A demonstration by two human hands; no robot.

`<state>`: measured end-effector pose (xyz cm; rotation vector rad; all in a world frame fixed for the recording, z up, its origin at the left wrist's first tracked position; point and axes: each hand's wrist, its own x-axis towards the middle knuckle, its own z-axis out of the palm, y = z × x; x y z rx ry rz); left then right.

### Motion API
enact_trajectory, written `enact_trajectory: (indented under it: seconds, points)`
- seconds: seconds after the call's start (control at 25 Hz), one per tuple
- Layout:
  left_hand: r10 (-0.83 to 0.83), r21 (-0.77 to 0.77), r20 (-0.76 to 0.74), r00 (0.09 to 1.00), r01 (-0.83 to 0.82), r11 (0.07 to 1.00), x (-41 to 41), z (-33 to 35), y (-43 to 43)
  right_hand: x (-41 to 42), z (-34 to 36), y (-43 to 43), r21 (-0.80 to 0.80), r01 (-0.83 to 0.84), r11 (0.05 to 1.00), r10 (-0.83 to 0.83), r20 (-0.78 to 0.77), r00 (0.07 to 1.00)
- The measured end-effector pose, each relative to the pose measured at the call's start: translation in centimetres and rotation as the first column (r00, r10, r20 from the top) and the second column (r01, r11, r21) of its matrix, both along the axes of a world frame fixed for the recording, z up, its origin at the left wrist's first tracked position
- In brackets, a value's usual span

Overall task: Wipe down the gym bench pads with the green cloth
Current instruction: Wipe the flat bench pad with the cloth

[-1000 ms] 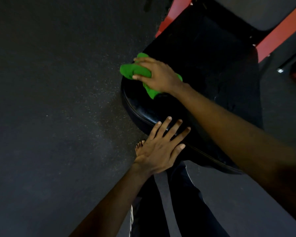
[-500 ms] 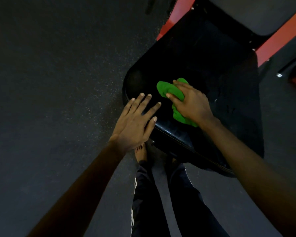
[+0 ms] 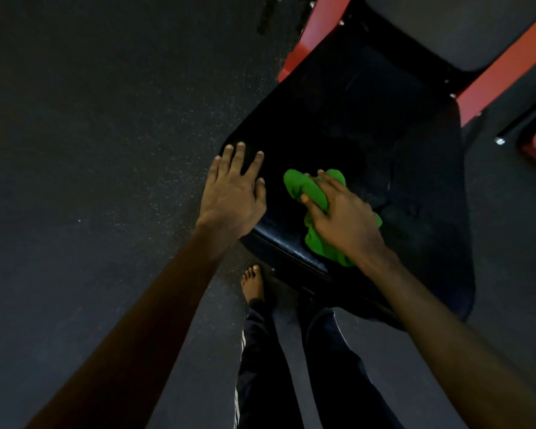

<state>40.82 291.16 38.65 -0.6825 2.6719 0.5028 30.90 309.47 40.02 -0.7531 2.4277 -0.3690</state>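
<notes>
The person leans over the black seat pad [image 3: 384, 134], and the green cloth [image 3: 304, 188] lies bunched on the pad's near half, its lower end hanging at the pad's front edge. A second ago that cloth was up at the pad's far left corner; half a second ago it had come to the middle, and now it sits a little closer to the front edge. The right hand [image 3: 344, 219] grips it, fingers curled over the wad and thumb pressed into the fabric, pushing it against the vinyl. The left hand [image 3: 232, 193] has shifted too: it was flat on the pad's front edge, and now it lies on the pad's left corner, fingers straight and spread, holding nothing. Below the pad's front edge a bare foot [image 3: 253, 281] stands on the dark speckled floor [image 3: 90, 150], with dark trousers [image 3: 291, 366] nearer me. Beyond the pad's far end runs the red frame [image 3: 307, 41] beside a grey back pad [image 3: 446, 26].
</notes>
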Motion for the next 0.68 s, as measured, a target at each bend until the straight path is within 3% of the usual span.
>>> enact_trajectory:
  seconds: [0.16,0.32,0.56,0.68]
  points:
    - [0.022,-0.03,-0.002,1.0,-0.022,0.999,-0.3,-0.2,0.6,-4.7,-3.2,-6.3,-0.065,0.156,0.986,-0.159,-0.042,0.986]
    - [0.029,-0.028,-0.001,1.0,-0.029,0.999,-0.4,-0.1,0.6,-10.1,-5.6,-12.4,0.024,0.284,0.958,-0.283,-0.047,0.958]
    - [0.05,-0.006,-0.035,0.998,-0.05,0.999,-0.3,-0.3,0.4,-3.8,-1.3,-6.3,-0.004,-0.037,0.999,0.037,0.042,0.998]
    - [0.055,-0.004,-0.061,0.997,-0.056,0.998,-0.3,-0.6,0.5,-4.4,-2.5,-6.7,0.007,0.053,0.999,-0.053,-0.047,0.997]
